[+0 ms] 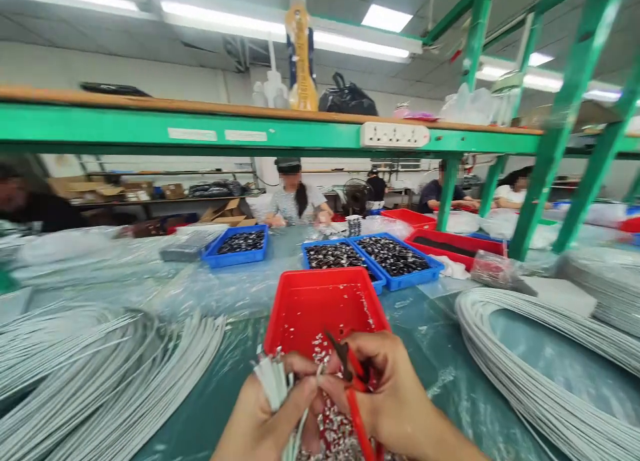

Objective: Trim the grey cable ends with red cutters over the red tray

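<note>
My left hand (273, 417) is closed around a bunch of white cables (273, 381), their cut ends fanned out past the thumb. My right hand (395, 387) grips red-handled wire cutters (356, 417), whose dark jaws point up and away to the left. The fingertips of both hands meet on one thin cable (320, 373), close beside the cutter jaws. Beneath and just beyond the hands is a red tray (325, 275) with many small white and silvery scraps scattered in it. The hands hide part of its near end.
Coiled white cables lie at the left (165, 374) and the right (480, 327). Blue trays (395, 282) of small black parts stand behind the red tray. A green-framed shelf (300, 133) with a power strip (395, 135) spans overhead. Several people sit at work beyond.
</note>
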### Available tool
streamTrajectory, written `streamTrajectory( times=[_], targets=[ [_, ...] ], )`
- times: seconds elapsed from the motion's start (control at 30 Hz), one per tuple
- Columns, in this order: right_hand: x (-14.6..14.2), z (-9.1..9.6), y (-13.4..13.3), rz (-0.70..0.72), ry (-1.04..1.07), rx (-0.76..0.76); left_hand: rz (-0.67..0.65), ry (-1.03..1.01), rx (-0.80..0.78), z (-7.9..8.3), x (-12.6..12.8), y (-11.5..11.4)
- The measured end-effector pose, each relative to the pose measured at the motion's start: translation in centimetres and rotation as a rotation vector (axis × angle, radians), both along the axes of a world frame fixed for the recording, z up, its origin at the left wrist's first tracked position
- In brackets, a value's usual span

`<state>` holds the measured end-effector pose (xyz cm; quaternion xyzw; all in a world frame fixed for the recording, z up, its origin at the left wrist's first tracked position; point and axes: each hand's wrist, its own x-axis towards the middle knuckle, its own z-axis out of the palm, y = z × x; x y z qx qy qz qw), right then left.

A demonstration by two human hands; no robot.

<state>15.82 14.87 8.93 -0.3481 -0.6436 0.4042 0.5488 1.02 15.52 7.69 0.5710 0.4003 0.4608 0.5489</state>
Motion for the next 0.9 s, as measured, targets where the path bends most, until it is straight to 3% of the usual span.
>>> streamTrajectory(
  times=[0.1, 0.23, 0.4, 0.9],
  targets=[
    [0.0, 0.2, 0.0, 0.025, -0.019, -0.060, 0.060, 0.006, 0.030, 0.3, 0.3, 0.2],
    [0.8, 0.6, 0.6, -0.063, -0.023, -0.103, 0.136, 0.003, 0.096, 0.1, 0.3, 0.2],
    [1.2, 0.8, 1.3, 0.046, -0.060, -0.201, 0.050, -0.016, 0.122, 0.1, 0.2, 0.2],
    [0.6, 0.5, 1.7, 0.003, 0.034, -0.198, -0.044, 0.033, 0.155, 0.1, 0.1, 0.7]
  ],
)
